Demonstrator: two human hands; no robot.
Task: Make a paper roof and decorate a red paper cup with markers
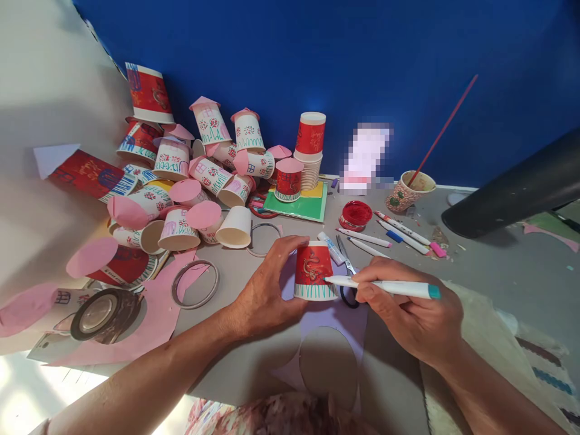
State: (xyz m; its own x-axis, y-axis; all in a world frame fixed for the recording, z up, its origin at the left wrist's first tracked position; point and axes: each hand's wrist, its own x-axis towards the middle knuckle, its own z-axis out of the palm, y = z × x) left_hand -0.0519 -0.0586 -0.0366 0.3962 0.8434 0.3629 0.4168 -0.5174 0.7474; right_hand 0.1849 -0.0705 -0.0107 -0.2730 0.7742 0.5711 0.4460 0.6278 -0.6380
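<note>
In my left hand (274, 290) is a red and white paper cup (313, 266), held upside down with its wide rim low. Green zigzag strokes run along its white band, and a gold pattern marks the red part. My right hand (408, 308) grips a white marker (394, 289) with a teal end, its tip at the cup's right side, just above the white band. Behind the cup lie scissors (347, 260) with black handles and a glue tube (330, 248). Purple paper (333, 317) with a round hole lies underneath.
Decorated paper cups (172, 158) with pink tops pile up at the left. A cup stack (310, 151), a red tin (356, 215), several markers (403, 232) and a patterned cup (410, 192) holding a stick stand behind. Tape rolls (196, 284) lie left; a black cylinder (512, 181) slants at right.
</note>
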